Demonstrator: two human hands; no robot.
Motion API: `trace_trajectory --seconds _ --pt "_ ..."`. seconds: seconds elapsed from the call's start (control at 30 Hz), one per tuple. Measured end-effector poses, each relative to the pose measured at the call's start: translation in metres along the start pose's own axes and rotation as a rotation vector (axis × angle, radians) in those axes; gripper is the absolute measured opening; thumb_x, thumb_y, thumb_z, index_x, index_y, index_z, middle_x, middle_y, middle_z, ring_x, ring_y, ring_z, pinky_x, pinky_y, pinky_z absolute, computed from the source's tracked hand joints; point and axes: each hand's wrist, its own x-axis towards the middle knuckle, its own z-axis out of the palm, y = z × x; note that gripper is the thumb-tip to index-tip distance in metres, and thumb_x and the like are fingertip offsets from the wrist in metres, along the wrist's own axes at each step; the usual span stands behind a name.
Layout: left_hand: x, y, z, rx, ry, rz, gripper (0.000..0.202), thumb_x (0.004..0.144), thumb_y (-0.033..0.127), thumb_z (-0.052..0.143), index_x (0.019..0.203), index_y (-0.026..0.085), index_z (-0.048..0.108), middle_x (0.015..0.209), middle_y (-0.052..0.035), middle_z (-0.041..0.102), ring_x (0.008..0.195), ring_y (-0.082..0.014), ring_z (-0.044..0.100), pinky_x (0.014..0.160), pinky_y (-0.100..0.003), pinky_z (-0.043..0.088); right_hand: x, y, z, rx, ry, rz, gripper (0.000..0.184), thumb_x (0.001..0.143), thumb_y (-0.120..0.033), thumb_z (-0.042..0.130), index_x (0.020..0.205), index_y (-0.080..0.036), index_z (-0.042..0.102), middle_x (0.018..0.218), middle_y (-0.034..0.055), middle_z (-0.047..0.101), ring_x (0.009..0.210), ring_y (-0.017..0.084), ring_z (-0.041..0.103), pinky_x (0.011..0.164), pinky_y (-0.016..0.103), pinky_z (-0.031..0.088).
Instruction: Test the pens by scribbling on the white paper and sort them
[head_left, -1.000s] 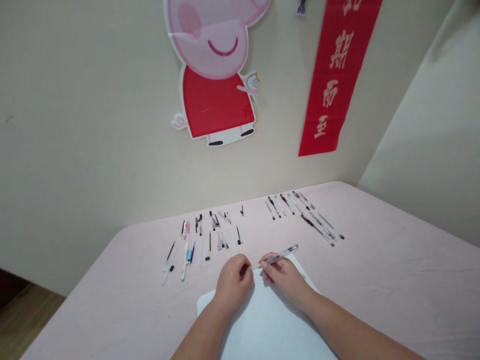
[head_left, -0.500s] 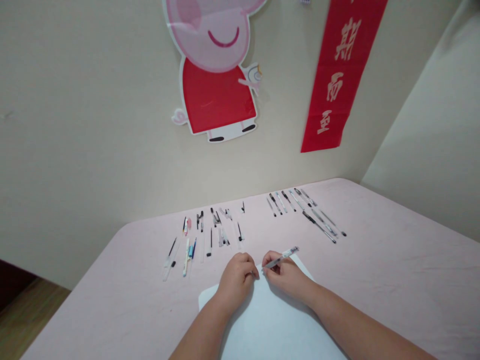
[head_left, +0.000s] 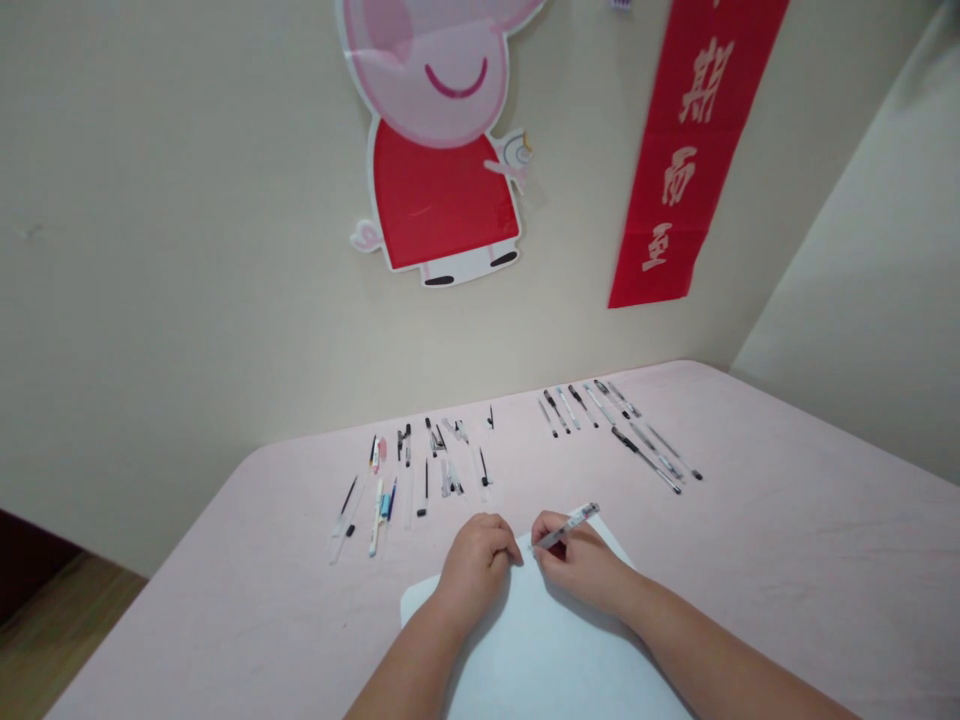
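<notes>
My right hand [head_left: 577, 562] is closed around a clear-barrelled pen [head_left: 568, 525], its tip down on a white sheet of paper [head_left: 540, 650]. My left hand [head_left: 476, 565] rests as a loose fist on the sheet's upper left part, close beside the right hand; whether anything is in it is hidden. The sheet lies on a pink table [head_left: 787, 560] right in front of me.
Several pen parts and refills [head_left: 420, 475] lie in rows behind my left hand. A row of whole pens [head_left: 622, 430] lies at the back right. A cartoon pig cut-out [head_left: 442, 140] and a red banner [head_left: 690, 150] hang on the wall behind.
The pen has tilted more upright in my right hand and its tip has come down to the sheet. Both hands stay close together; the view has shifted slightly.
</notes>
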Motion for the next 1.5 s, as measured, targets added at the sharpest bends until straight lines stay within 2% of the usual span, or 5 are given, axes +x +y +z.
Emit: trace_trajectory --seconds 0.3,0.5,1.5 --pt "-0.0013 -0.0002 -0.0004 -0.005 -0.007 -0.001 0.037 0.062 -0.001 0.041 0.063 0.019 0.072 0.072 -0.0047 0.066 0.078 -0.0190 0.058 0.081 -0.034 0.042 -0.0004 0.0050 -0.0002 -0.016 -0.014 -0.066 0.010 0.068 -0.011 0.049 0.068 -0.019 0.053 0.056 -0.0047 0.046 0.054 0.012 0.043 0.051 0.024 0.030" --pt "-0.0012 0.0007 -0.0013 0.014 -0.059 0.031 0.045 0.063 -0.003 0.040 0.076 0.022 0.075 0.081 -0.0046 0.067 0.084 -0.0192 0.057 0.080 -0.032 0.041 -0.0015 0.0051 -0.0003 -0.055 0.047 -0.043 0.010 0.068 -0.011 0.048 0.067 -0.020 0.052 0.056 -0.0043 0.047 0.054 0.012 0.043 0.051 0.024 0.029" --pt "0.0006 -0.0054 0.0016 -0.029 -0.046 0.035 0.041 0.063 -0.003 0.041 0.068 0.021 0.074 0.079 -0.0037 0.067 0.084 -0.0188 0.057 0.083 -0.033 0.042 -0.0018 0.0036 -0.0011 -0.086 0.008 -0.072 0.010 0.067 -0.012 0.050 0.065 -0.020 0.056 0.055 -0.0040 0.048 0.052 0.012 0.044 0.051 0.023 0.032"
